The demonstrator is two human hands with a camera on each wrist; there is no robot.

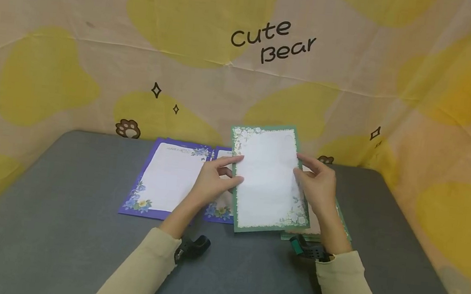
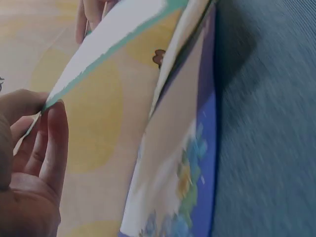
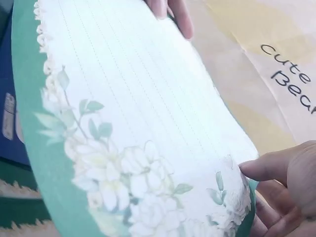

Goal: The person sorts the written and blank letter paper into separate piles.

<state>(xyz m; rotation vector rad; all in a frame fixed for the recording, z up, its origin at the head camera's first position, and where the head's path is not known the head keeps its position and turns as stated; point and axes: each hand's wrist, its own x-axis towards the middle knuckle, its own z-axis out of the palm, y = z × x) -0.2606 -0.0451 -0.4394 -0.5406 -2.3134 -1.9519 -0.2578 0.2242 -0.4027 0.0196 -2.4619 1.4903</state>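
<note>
Held up over the table is a sheet of letter paper with a green border, white flowers and faint dotted lines. My left hand pinches its left edge between thumb and fingers. On the opposite edge, my right hand pinches it too. The right wrist view shows the sheet bowing slightly, with the right thumb on its printed face. Behind and below the sheet, more green-bordered paper lies at the right, partly hidden by the right hand and the held sheet.
Purple-bordered letter paper with blue flowers lies on the grey table at left. A second purple-bordered pile beside it is partly covered from view. A patterned cloth hangs behind the table. Each wrist wears a dark strap.
</note>
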